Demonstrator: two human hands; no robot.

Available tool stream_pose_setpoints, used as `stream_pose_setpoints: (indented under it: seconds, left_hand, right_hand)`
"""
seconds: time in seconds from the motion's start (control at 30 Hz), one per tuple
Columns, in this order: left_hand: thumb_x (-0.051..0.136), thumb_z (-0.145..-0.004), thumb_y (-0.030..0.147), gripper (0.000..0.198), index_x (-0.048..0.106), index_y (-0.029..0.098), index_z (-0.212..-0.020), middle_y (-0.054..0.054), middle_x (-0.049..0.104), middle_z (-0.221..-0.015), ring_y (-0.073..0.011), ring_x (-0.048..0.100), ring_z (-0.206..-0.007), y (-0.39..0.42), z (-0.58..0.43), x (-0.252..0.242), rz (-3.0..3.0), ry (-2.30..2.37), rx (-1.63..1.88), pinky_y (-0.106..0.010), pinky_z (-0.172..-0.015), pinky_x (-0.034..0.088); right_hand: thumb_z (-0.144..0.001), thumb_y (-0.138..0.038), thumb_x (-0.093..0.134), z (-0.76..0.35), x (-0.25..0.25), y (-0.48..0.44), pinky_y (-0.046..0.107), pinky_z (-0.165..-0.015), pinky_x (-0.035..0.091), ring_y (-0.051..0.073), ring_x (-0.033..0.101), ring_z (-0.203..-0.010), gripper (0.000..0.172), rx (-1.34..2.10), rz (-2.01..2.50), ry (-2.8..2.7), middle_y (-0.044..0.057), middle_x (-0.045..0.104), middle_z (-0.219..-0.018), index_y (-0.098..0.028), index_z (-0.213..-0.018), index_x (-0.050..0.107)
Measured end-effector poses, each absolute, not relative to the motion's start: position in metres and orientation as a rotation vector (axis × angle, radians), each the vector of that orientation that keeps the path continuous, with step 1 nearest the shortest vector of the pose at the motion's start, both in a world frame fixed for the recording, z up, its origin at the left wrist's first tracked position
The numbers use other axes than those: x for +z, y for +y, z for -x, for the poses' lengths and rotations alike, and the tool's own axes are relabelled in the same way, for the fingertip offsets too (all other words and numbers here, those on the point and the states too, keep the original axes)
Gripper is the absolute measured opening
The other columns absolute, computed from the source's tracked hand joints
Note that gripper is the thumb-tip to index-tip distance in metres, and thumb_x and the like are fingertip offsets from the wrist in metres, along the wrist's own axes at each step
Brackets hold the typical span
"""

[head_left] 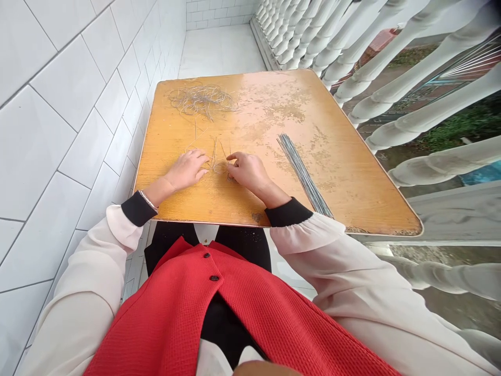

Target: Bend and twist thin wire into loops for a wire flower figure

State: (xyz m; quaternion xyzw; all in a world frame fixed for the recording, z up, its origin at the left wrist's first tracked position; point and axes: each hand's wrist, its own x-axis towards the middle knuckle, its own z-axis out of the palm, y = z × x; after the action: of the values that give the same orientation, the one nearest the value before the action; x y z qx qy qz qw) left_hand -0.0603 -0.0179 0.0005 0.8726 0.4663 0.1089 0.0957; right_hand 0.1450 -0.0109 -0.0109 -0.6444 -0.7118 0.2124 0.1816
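A thin bent wire (219, 167) with a rounded loop lies between my hands on the wooden tabletop, its narrow ends pointing away from me. My left hand (188, 168) rests beside its left side, thumb and fingers apart. At the loop's right side, my right hand (251, 172) has its fingers curled, with the wire's edge at the thumb and forefinger. The exact contact there is too small to see clearly. To the right of my right hand lies a bundle of straight grey wires (303, 172), set at a slant and reaching toward the near edge.
A tangled heap of thin wire (203, 99) sits at the table's far left, with a few loose strands nearer me. The worn yellow table (352, 193) stands between a white tiled wall (78, 120) and a white balustrade (376, 99).
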Motion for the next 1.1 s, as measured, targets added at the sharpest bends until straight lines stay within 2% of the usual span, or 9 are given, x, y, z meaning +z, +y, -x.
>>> stream_pose_setpoints:
  seconds: [0.1, 0.2, 0.3, 0.43, 0.53, 0.67, 0.83, 0.97, 1.1]
  left_hand:
    - [0.058, -0.097, 0.025, 0.038, 0.062, 0.011, -0.132, -0.019, 0.055, -0.149, -0.0327, 0.05, -0.14, -0.021, 0.06, -0.004, -2.605, 1.361, 0.241, -0.049, -0.117, 0.04]
    - [0.057, -0.097, 0.025, 0.037, 0.063, 0.012, -0.131, -0.019, 0.054, -0.151, -0.0333, 0.047, -0.144, -0.025, 0.064, -0.005, -2.615, 1.365, 0.186, -0.051, -0.118, 0.039]
    - [0.057, -0.097, 0.026, 0.038, 0.062, 0.013, -0.133, -0.018, 0.056, -0.149, -0.0318, 0.049, -0.143, -0.027, 0.067, -0.005, -2.619, 1.358, 0.156, -0.05, -0.119, 0.039]
    - [0.056, -0.098, 0.026, 0.04, 0.061, 0.013, -0.135, -0.019, 0.055, -0.15, -0.0303, 0.05, -0.142, -0.028, 0.071, -0.005, -2.631, 1.332, 0.135, -0.048, -0.119, 0.039]
    - [0.056, -0.098, 0.028, 0.039, 0.061, 0.013, -0.134, -0.018, 0.057, -0.148, -0.0299, 0.052, -0.14, -0.029, 0.075, -0.005, -2.652, 1.318, 0.141, -0.046, -0.118, 0.04]
    - [0.05, -0.101, 0.031, 0.038, 0.062, 0.012, -0.132, -0.018, 0.06, -0.144, -0.0289, 0.056, -0.135, -0.029, 0.078, -0.004, -2.664, 1.323, 0.207, -0.045, -0.116, 0.042]
    - [0.05, -0.101, 0.027, 0.039, 0.059, 0.014, -0.136, -0.017, 0.057, -0.149, -0.0287, 0.055, -0.139, -0.027, 0.063, -0.002, -2.748, 1.219, 0.3, -0.047, -0.115, 0.043]
    - [0.052, -0.099, 0.024, 0.04, 0.06, 0.014, -0.137, -0.018, 0.055, -0.152, -0.0296, 0.049, -0.146, -0.028, 0.045, -0.007, -2.816, 1.069, 0.216, -0.05, -0.12, 0.037]
    - [0.05, -0.1, 0.022, 0.038, 0.061, 0.012, -0.135, -0.018, 0.06, -0.147, -0.0295, 0.048, -0.146, -0.029, 0.04, -0.011, -2.807, 1.089, 0.158, -0.049, -0.12, 0.037]
  right_hand:
    - [-0.09, -0.025, 0.06, -0.15, -0.011, -0.009, 0.035, -0.075, 0.051, 0.025, 0.068, -0.067, 0.035, 0.64, 1.799, -2.022, 0.009, 0.072, -0.069, -0.008, -0.116, 0.075]
    - [-0.086, -0.024, 0.063, -0.161, -0.012, -0.007, 0.033, -0.069, 0.049, 0.022, 0.065, -0.064, 0.028, 0.695, 1.759, -2.036, 0.006, 0.071, -0.065, -0.012, -0.106, 0.078]
    - [-0.08, -0.019, 0.064, -0.171, -0.014, -0.008, 0.032, -0.067, 0.048, 0.02, 0.064, -0.064, 0.024, 0.702, 1.693, -2.069, 0.004, 0.072, -0.069, -0.017, -0.098, 0.08]
    - [-0.079, -0.018, 0.065, -0.174, -0.016, -0.011, 0.035, -0.073, 0.05, 0.021, 0.066, -0.07, 0.02, 0.724, 1.556, -2.166, 0.006, 0.075, -0.08, -0.019, -0.09, 0.081]
    - [-0.081, -0.018, 0.064, -0.177, -0.014, -0.008, 0.039, -0.081, 0.053, 0.024, 0.069, -0.079, 0.021, 0.666, 1.495, -2.167, 0.01, 0.077, -0.095, -0.02, -0.092, 0.081]
    - [-0.09, -0.019, 0.057, -0.193, -0.009, 0.01, 0.048, -0.095, 0.052, 0.032, 0.07, -0.1, 0.025, 0.457, 1.554, -2.042, 0.011, 0.077, -0.107, -0.026, -0.097, 0.08]
    - [-0.096, -0.023, 0.047, -0.205, -0.024, 0.037, 0.05, -0.101, 0.052, 0.032, 0.069, -0.11, 0.034, 0.25, 1.414, -2.258, 0.012, 0.074, -0.125, -0.024, -0.111, 0.077]
    - [-0.097, -0.023, 0.043, -0.201, -0.042, 0.044, 0.052, -0.108, 0.048, 0.031, 0.068, -0.117, 0.037, 0.141, 1.216, -2.441, 0.011, 0.074, -0.128, -0.022, -0.115, 0.076]
    - [-0.098, -0.029, 0.045, -0.203, -0.05, 0.047, 0.055, -0.11, 0.044, 0.033, 0.066, -0.12, 0.038, 0.174, 1.166, -2.478, 0.011, 0.072, -0.131, -0.023, -0.121, 0.075]
